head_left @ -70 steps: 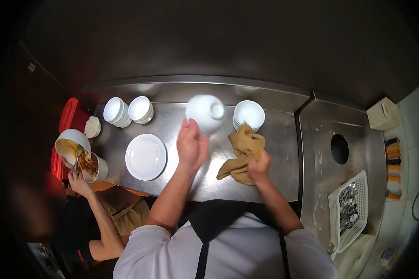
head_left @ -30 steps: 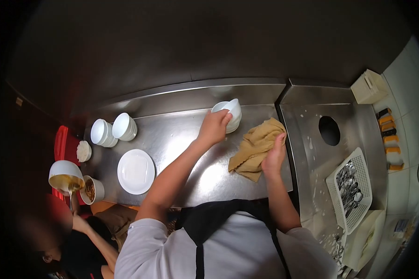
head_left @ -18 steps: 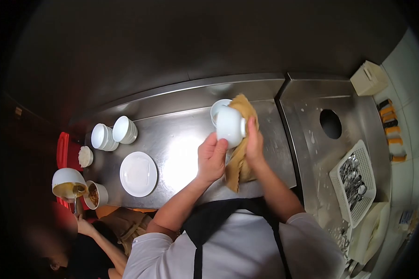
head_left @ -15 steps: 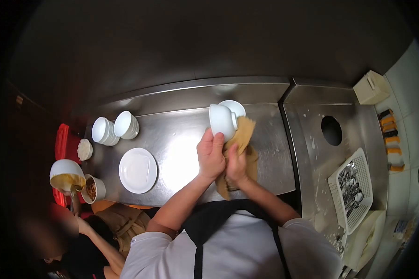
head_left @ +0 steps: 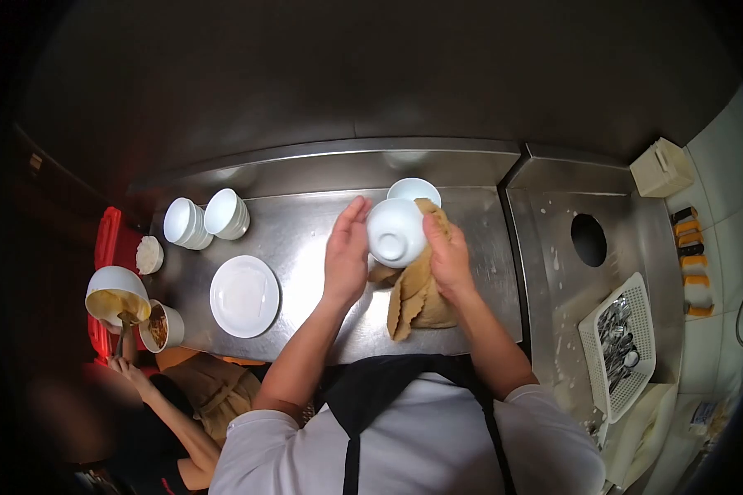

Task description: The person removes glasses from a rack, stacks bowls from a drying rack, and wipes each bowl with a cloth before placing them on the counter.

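A white bowl (head_left: 395,235) is held over the counter with its foot turned toward me. My right hand (head_left: 451,260) grips its right side, with a tan cloth (head_left: 421,297) between fingers and bowl that hangs down below. My left hand (head_left: 347,254) is open along the bowl's left side, fingers stretched upward and fingertips right by the rim. Just behind the held bowl another white bowl (head_left: 413,190) rests on the steel counter (head_left: 322,219), partly covered in this view.
Left on the counter are two bowl stacks (head_left: 227,214) and white plates (head_left: 245,297). At far left, a co-worker's hand (head_left: 130,375) works with a ladle at a tilted bowl (head_left: 111,280). A cutlery basket (head_left: 648,330) sits right, near a round hole (head_left: 589,239).
The bowl has turned from its side to show its foot. My left hand has let go of it and opened at its left, while my right hand has moved up onto its right side.
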Demonstrator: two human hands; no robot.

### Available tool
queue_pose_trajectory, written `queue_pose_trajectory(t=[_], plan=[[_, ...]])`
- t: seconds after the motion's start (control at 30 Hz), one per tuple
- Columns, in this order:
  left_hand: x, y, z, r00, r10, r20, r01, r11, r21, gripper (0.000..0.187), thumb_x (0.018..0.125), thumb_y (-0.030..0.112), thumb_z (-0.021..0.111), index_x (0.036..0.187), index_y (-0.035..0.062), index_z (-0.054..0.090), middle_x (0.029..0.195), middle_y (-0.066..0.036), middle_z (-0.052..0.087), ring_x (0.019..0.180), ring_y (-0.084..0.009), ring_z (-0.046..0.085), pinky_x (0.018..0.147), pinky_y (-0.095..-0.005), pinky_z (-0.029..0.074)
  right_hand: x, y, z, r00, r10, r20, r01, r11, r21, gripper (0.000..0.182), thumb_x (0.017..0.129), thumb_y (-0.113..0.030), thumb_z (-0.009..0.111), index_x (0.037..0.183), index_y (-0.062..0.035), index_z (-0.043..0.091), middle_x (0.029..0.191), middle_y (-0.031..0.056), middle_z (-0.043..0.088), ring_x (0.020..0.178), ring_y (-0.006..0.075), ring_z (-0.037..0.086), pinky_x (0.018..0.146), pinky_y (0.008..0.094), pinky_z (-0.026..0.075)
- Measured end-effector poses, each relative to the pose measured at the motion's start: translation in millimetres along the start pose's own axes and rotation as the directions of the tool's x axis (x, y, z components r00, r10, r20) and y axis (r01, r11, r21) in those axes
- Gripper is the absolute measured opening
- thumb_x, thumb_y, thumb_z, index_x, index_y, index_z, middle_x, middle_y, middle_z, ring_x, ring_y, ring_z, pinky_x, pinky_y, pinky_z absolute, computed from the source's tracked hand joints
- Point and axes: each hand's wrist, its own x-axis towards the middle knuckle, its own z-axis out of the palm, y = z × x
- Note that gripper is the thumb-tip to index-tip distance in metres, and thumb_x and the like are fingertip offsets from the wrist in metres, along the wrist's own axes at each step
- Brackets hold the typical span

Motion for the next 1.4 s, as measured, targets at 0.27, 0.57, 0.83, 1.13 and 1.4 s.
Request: queue_pose_trajectory(t=[0.27,0.57,0.83,1.13,1.4], plan=[[-3.2,19.3,10.7,0.959,-0.264,0.104,0.284,0.905,-0.318,0.051,0.091,0.019,0.056,0.137,0.0025,0.043,0.12,-0.014,0.057,0.106,-0.023,0.058,0.092,-0.0349,0.049,-15.5,44.9,-14.8,0.74,-0.168,0.651,0.652,0.416,-0.634,0.074,0.084,-0.037,0.073,0.139,0.001,0.042,0.141,0.0261,0.043,0.135,0.0419,0.038,0.111,0.0474,0.031],[8.7,7.1,-7.3,0.948,-0.291,0.129,0.318,0.862,-0.394,0.05,0.092,0.03,0.055,0.131,0.0001,0.048,0.117,-0.016,0.06,0.105,-0.0242,0.061,0.095,-0.0359,0.049,-24.3,36.3,9.1,0.771,-0.174,0.613,0.579,0.594,-0.559,0.049,0.084,-0.024,0.073,0.123,0.002,0.055,0.124,0.0241,0.054,0.122,0.0415,0.05,0.108,0.0458,0.037],[6.6,-22.5,-29.5,0.933,-0.357,-0.044,0.328,0.895,-0.301,0.049,0.095,0.04,0.05,0.125,0.0011,0.054,0.116,-0.016,0.062,0.107,-0.0296,0.062,0.097,-0.0421,0.049,-23.8,38.6,13.1,0.947,0.07,0.314,0.111,0.844,-0.525,0.036,0.093,-0.019,0.063,0.121,0.0028,0.055,0.112,0.0149,0.064,0.104,0.027,0.063,0.09,0.0378,0.049],[-1.7,-14.6,-31.3,0.752,-0.649,0.116,0.566,0.545,-0.619,0.053,0.099,0.046,0.039,0.123,0.0018,0.056,0.124,-0.02,0.059,0.114,-0.0343,0.059,0.103,-0.0491,0.046,-13.8,6.1,17.0,0.794,-0.601,0.094,0.575,0.691,-0.437,0.038,0.1,-0.033,0.054,0.118,-0.0003,0.056,0.115,0.0146,0.062,0.1,0.0276,0.064,0.086,0.0383,0.052],[-8.9,-23.0,-31.9,0.926,-0.376,-0.037,0.378,0.924,0.063,0.049,0.097,0.037,0.046,0.129,0.0001,0.054,0.121,-0.019,0.061,0.105,-0.0286,0.063,0.093,-0.0371,0.052,-35.5,78.8,4.1,0.922,0.101,0.375,0.209,0.684,-0.699,0.043,0.094,-0.042,0.058,0.11,-0.0021,0.063,0.106,0.0179,0.066,0.099,0.0375,0.064,0.086,0.0426,0.049]])
